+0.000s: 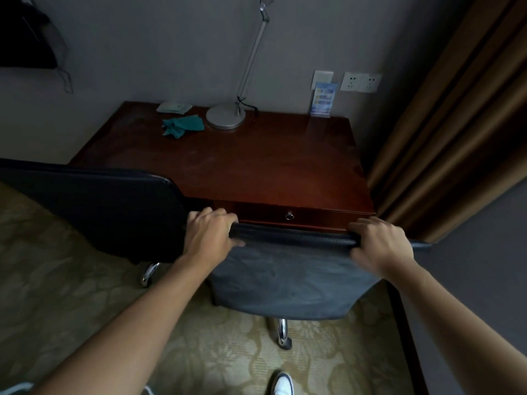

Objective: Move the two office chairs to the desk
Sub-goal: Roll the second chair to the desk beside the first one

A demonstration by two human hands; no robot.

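Note:
A dark blue office chair (288, 277) stands right in front of the reddish-brown wooden desk (245, 166), its backrest facing me. My left hand (211, 235) grips the left end of the backrest's top edge, and my right hand (379, 243) grips the right end. A second dark office chair (94, 209) stands at the left, its backrest overlapping the desk's front left corner. Chrome legs with castors show under both chairs; the seats are hidden behind the backrests.
On the desk are a silver lamp (228, 115), a green cloth (182, 126), a small card stand (322, 99) and a flat packet. Brown curtains (450, 124) hang at the right beside a grey wall. The floor is patterned carpet (71, 295); my white shoe (282, 383) shows below.

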